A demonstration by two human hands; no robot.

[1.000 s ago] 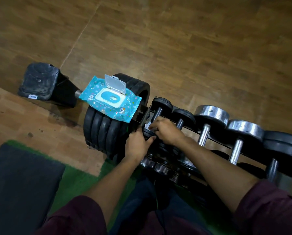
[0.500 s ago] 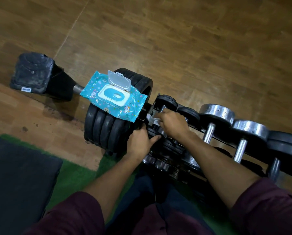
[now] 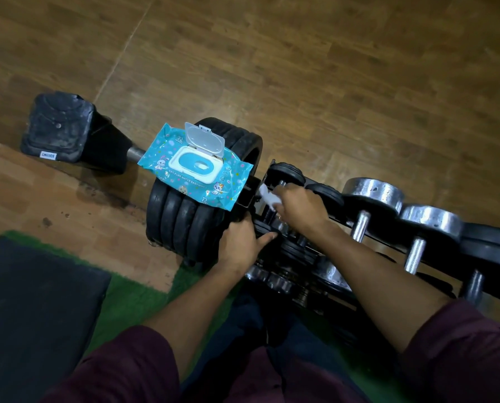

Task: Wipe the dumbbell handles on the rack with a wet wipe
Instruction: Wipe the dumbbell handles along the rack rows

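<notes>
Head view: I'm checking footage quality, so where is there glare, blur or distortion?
Head view: glare on the chrome dumbbell ends; the right hand and its wet wipe look slightly motion-blurred; rack recesses are lost in shadow; the wide angle bends the floor boards.

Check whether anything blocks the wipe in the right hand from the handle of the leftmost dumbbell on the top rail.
Nothing visible does. The right hand holds the white wipe right at that dumbbell, its handle mostly hidden under the hand. The left hand grips the rack end lower down, clear of it.
</notes>
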